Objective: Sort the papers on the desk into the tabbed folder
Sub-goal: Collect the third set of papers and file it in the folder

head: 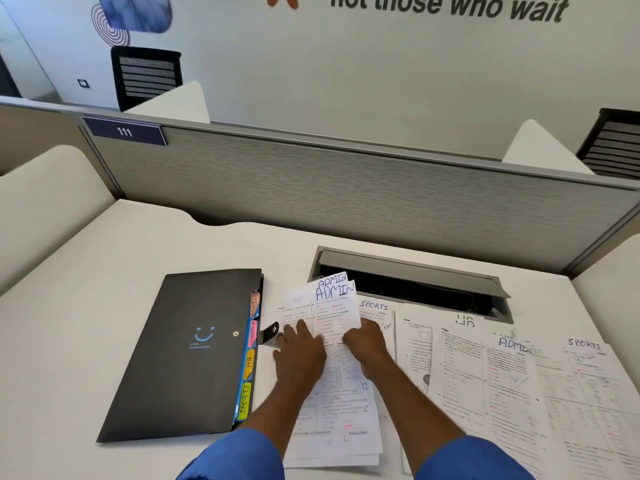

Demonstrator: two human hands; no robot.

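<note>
A black tabbed folder (188, 351) lies closed at the left of the desk, its coloured tabs reading ADMIN, FINANCE, HR and SPORTS along the right edge. Just right of it, a small stack of sheets headed ADMIN (334, 299) is lifted at its far end. My left hand (299, 348) lies flat on the stack's left side and my right hand (365, 341) grips its right side. Several more papers (512, 386) marked SPORTS, HR and ADMIN are spread flat to the right.
An open grey cable tray (412, 275) is set into the desk behind the papers. A grey partition (346, 188) closes off the back of the desk (104, 265). Black office chairs stand beyond it.
</note>
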